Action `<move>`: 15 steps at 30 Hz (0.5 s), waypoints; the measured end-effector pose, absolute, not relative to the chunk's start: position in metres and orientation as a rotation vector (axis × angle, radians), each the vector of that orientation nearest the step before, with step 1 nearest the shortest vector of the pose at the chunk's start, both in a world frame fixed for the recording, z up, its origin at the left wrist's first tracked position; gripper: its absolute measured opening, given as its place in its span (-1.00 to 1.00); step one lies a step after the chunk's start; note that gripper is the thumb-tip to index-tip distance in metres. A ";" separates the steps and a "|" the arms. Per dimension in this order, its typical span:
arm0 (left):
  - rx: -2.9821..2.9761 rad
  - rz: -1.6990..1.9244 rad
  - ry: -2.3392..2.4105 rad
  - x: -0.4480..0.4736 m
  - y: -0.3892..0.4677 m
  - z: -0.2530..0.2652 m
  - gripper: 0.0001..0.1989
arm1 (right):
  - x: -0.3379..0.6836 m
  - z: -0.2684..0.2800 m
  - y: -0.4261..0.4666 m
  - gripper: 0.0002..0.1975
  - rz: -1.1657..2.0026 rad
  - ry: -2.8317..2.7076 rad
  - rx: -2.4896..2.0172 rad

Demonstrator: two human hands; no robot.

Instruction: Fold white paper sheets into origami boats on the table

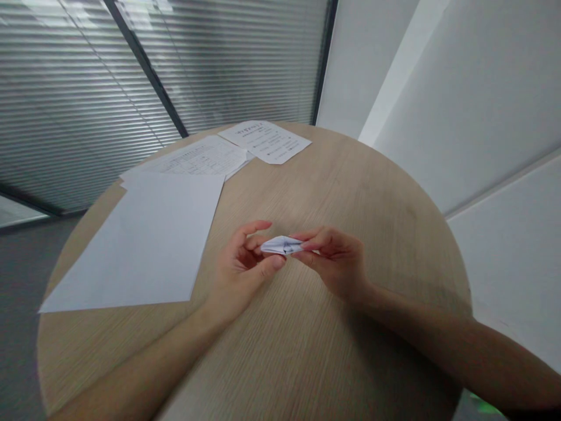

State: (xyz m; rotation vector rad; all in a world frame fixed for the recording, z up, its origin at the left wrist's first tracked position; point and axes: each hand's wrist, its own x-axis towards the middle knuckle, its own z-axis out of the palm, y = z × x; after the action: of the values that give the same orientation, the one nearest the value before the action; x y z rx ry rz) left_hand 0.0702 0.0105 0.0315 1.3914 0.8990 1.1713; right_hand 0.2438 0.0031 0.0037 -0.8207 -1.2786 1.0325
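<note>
- The folded paper [280, 245] is small and white, with a pointed left end. It sits between the two hands and looks lifted up over the worktop [328, 187].
- The right hand [335, 257] has the right end of the folded paper. It pinches that end between its thumb and fingers.
- The left hand [243, 260] is loose and rather wide, around the left end of the folded paper. Its first finger sticks up, away from the paper. Its thumb is by the near edge. Other fingers bend close behind the pointed end, but I cannot tell how firmly they touch it.
- Some folding is done, I think, because the folded paper looks thick and has slanted edges. Some dark marks show near its middle. They may be print or just shadow.
- The folded paper is not put down yet, so I guess the work is not over. I cannot tell how many folds are left, as the fingers hide part of it.
- To the left of the folded paper lies a big white sheet [153, 234]. It is flat, and I see no folds in it.
- Far behind the folded paper, off to its left, lie some printed papers [193, 156].
- Almost straight behind the folded paper lies one more printed page [269, 141]. It is flat too, and no hand touches it.
</note>
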 end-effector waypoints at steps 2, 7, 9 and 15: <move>1.436 1.143 0.978 0.069 0.012 0.032 -0.75 | 0.244 0.006 0.003 -0.86 1.025 -1.295 -0.844; 1.586 1.197 1.101 0.067 0.012 0.030 -0.94 | 0.244 0.013 0.002 -0.83 0.988 -1.300 -0.880; 1.658 1.213 1.118 0.067 0.011 0.030 -0.94 | 0.244 0.014 0.002 -0.82 0.957 -1.300 -0.889; 1.503 1.197 0.987 0.067 0.014 0.028 -0.70 | 0.247 0.010 0.001 -0.82 0.854 -1.365 -0.852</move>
State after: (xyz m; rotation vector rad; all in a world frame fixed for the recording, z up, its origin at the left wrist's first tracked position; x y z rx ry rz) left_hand 0.0668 0.0141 0.0285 1.5034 0.9872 1.1970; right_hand 0.2472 0.0014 0.0103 -0.8516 -1.3653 0.8543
